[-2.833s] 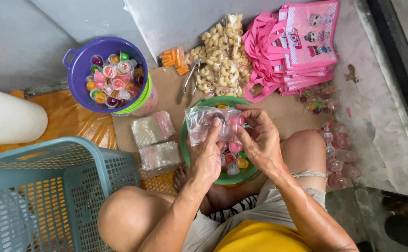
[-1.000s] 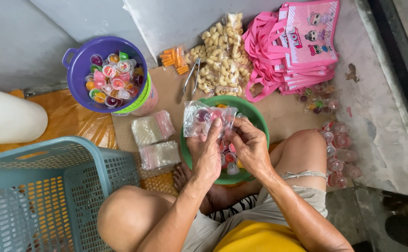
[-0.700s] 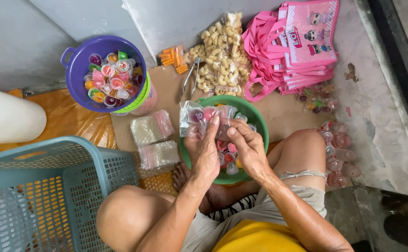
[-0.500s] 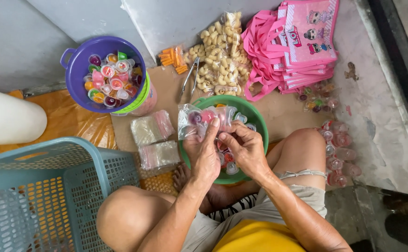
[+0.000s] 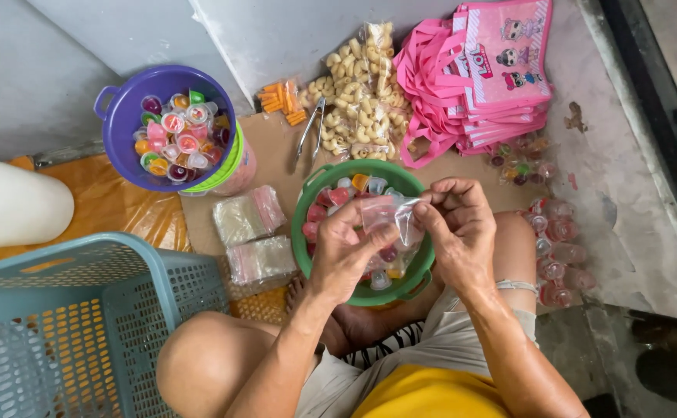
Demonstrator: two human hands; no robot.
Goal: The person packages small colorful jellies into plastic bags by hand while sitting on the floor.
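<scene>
Fingers of my left hand (image 5: 344, 259) and right hand (image 5: 458, 232) are pinched shut on a small clear plastic bag (image 5: 389, 214), held over the green bowl (image 5: 307, 255) of jelly cups (image 5: 337, 197). Purple bowl (image 5: 122, 128) lies at ten o'clock, pink bags (image 5: 493, 77) at one o'clock, blue basket (image 5: 83, 325) at eight o'clock.

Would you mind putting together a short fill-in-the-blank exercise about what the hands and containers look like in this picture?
1. Both hands, left hand and right hand, pinch a small clear ____ bag.
2. The hands work above a round ____ basin of jelly cups.
3. More jelly cups fill the ____ bucket at upper left.
4. The stacked tote bags at upper right are ____.

Missing words: plastic; green; purple; pink
</scene>
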